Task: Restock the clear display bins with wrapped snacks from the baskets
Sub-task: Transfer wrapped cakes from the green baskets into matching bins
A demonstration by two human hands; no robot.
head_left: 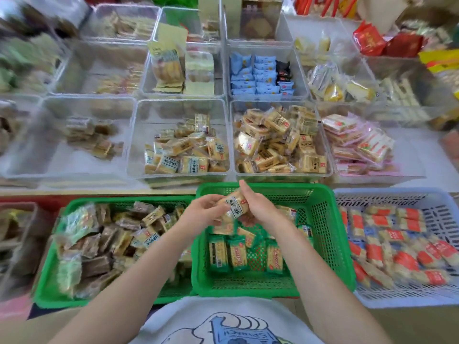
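A small bunch of wrapped yellow snacks (232, 207) is held between the left hand (203, 211) and right hand (258, 207), fingers curled round it, above the middle green basket (320, 194), with three baskets below.

Bare forearms, white T-shirt (223, 319), blue cartoon print (236, 328) on front

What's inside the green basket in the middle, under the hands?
The middle green basket holds a few wrapped snacks, green-edged packets lying near its mesh bottom. Both hands, the left hand and right hand, hold a packet above it, covering whatever lies beneath.
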